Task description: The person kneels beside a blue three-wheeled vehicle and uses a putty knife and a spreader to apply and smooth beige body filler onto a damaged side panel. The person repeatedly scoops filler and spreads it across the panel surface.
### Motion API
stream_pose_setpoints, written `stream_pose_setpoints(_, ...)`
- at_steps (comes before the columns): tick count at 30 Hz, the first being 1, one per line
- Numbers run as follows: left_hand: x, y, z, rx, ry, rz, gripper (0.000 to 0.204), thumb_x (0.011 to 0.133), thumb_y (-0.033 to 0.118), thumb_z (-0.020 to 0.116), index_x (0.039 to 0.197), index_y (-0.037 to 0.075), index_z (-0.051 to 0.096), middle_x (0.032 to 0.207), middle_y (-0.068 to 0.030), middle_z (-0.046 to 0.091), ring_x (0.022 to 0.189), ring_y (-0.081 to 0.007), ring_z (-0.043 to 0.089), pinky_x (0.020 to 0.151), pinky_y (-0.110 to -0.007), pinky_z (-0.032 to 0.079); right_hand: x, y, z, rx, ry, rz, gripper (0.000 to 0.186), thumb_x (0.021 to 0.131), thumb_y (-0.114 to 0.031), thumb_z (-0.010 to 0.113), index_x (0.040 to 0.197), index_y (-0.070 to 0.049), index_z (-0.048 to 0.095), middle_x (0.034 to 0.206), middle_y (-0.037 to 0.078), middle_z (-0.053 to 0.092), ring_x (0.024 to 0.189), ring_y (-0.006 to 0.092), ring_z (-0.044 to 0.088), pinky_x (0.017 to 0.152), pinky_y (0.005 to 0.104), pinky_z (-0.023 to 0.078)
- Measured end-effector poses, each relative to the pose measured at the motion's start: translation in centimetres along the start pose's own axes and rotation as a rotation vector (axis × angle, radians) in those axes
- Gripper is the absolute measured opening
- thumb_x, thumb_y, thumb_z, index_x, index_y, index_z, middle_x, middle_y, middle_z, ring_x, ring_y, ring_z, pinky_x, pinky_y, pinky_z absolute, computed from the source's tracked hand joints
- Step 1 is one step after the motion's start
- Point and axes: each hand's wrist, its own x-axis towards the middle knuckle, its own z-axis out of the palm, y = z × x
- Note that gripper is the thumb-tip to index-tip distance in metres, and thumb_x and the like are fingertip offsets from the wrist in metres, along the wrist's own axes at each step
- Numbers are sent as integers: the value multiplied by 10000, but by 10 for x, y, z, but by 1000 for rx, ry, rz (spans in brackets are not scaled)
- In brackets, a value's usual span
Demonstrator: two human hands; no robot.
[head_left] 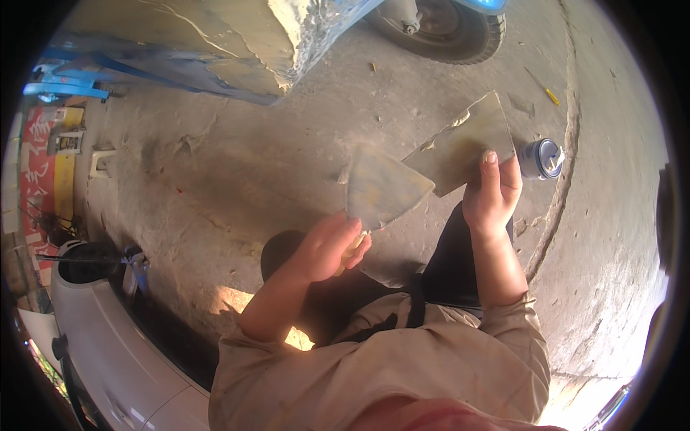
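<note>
My left hand (332, 248) is closed round the handle of a putty knife (388, 190). Its wide, fan-shaped blade is smeared with pale residue and points up and to the right. In my right hand (494, 195) is a flat rectangular plate (463, 144), pinched at its lower right corner with the thumb on top. Dabs of pale putty cling to the plate's upper left edge. The blade's right corner overlaps the plate in view; I cannot tell whether they touch. Ahead on the left stands a large blue panel (194, 43) coated with cream-coloured putty.
A lidded can (540, 159) stands on the concrete floor right of the plate. Beyond it lie a yellow-handled tool (552, 96) and a long floor crack (573, 108). A wheel (449, 32) is at the top, a white car (144, 359) at lower left, a blue metal frame (68, 85) far left.
</note>
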Motion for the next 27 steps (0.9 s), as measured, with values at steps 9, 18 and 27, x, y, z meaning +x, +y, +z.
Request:
stream_pose_setpoints(9,6,2,5,164,95,-78,264,1051,231,375,981,2,487,746,-71,541,538,-97,455,496,-244,375,4,-18,-12,-476,-466,-506,296,872,22,656,1163,52,610,938,186,712,797,230,700,668,297,557)
stream_pose_setpoints(18,5,-3,2,228,84,33,320,1042,298,400,984,-2,496,746,-74,524,542,-109,446,495,-246,370,8,-32,-20,-761,-878,-251,395,791,8,689,1175,-73,647,956,148,697,791,326,687,615,373,551)
stream_pose_setpoints(27,24,-4,22,-24,149,99,202,953,173,561,1082,32,496,854,-2,497,756,-81,424,693,-245,367,-36,-3,3,4,-92,762,182,949,-158,562,997,8,620,785,63,665,659,144,625,562,274,478)
